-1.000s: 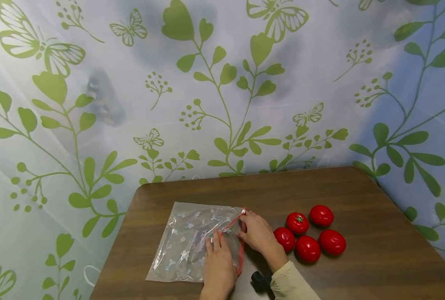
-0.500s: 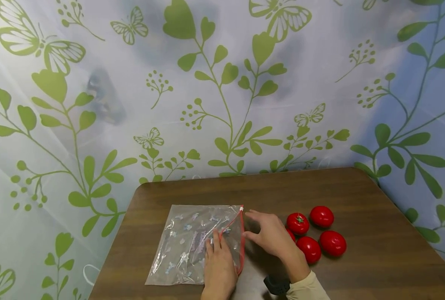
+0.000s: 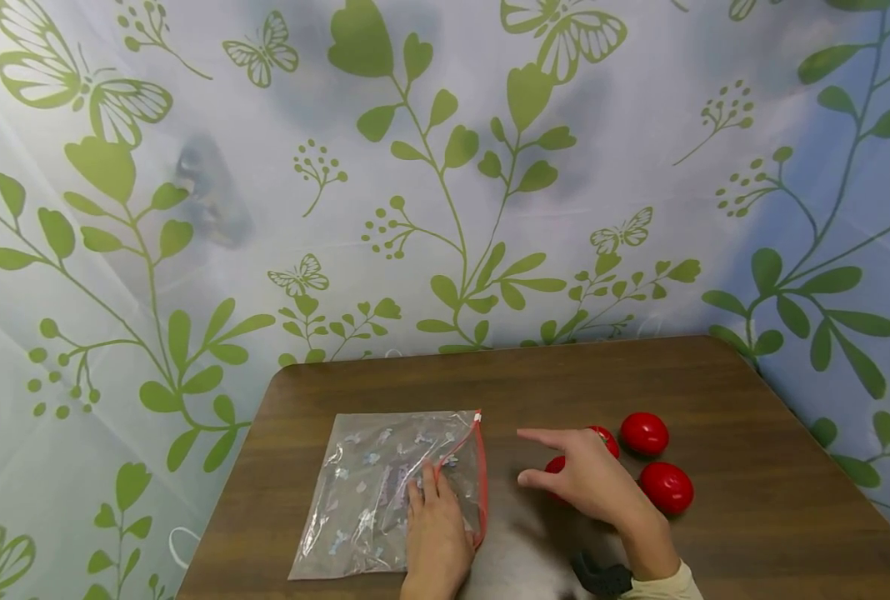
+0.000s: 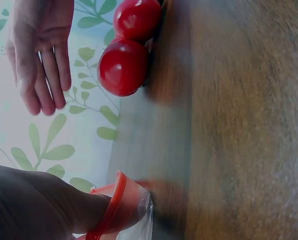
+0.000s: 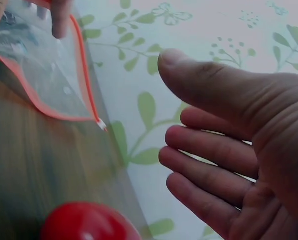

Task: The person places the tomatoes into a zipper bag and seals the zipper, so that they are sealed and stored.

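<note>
A clear zip bag [image 3: 362, 492] with small printed figures and a red-orange zip edge lies on the table, its mouth facing right and gaping. My left hand [image 3: 437, 533] holds the bag at this mouth, fingers over the top film. In the left wrist view its thumb [image 4: 84, 205] reaches inside the orange rim. My right hand [image 3: 591, 479] hovers with fingers extended and thumb apart, holding nothing, over the red tomatoes [image 3: 666, 487]. It partly hides some of them in the head view. A tomato [image 5: 89, 225] shows below this hand in the right wrist view.
Everything lies on a brown wooden table [image 3: 535, 383]. A pale cloth [image 3: 460, 192] with green leaves and butterflies hangs behind it and along its sides. A white slider [image 5: 102, 124] sits at the far corner of the bag's zip.
My right hand has let go of the bag's far zip corner and moved right, over the tomatoes. The bag has shifted slightly left; my left hand has stayed on it.
</note>
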`<state>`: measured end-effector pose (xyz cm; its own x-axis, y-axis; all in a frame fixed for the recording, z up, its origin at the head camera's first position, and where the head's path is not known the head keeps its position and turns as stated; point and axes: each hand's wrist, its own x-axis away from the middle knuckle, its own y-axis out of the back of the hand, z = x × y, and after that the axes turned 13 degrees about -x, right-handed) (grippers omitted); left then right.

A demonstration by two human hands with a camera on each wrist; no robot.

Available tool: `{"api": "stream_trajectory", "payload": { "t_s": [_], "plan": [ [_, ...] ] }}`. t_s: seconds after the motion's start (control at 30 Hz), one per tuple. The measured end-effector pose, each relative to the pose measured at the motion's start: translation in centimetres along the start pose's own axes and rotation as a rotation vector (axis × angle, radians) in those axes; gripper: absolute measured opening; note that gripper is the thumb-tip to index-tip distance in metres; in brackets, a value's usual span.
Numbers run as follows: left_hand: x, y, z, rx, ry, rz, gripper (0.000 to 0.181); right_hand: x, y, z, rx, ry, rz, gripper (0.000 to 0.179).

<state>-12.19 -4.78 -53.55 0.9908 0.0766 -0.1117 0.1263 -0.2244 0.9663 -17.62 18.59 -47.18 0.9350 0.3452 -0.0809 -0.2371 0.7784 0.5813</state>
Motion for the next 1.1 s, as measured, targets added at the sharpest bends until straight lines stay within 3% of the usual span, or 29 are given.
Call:
{"api": "stream_trajectory", "payload": {
  "t_s": [0.2, 0.37, 0.6, 0.7, 0.87, 1.1],
  "plan": [
    [0.0, 0.0, -0.1, -0.001, -0.001, -0.017, 0.1, 1.5, 1.6, -0.5, 0.038, 0.04, -0.049, 0.059],
    [0.1, 0.0, 0.0, 0.004, -0.009, -0.02, 0.099, 3.0, 3.1, -0.6, 0.019, 0.026, -0.05, 0.06],
    [0.0, -0.2, 0.1, -0.006, -0.016, -0.033, 0.099, 4.9, 5.2, -1.3, -0.047, -0.093, -0.069, 0.06],
    [0.0, -0.3, 0.1, -0.008, -0.017, -0.025, 0.099, 5.7, 6.0, -1.9, -0.02, -0.139, -0.088, 0.063],
    [0.1, -0.4, 0.2, -0.028, -0.027, -0.037, 0.099, 7.1, 7.2, -2.9, 0.054, -0.158, -0.122, 0.063],
    [0.2, -0.3, 0.3, -0.045, -0.04, -0.062, 0.101, 9.0, 8.7, -4.5, 0.07, -0.199, -0.161, 0.066]
  ]
}}
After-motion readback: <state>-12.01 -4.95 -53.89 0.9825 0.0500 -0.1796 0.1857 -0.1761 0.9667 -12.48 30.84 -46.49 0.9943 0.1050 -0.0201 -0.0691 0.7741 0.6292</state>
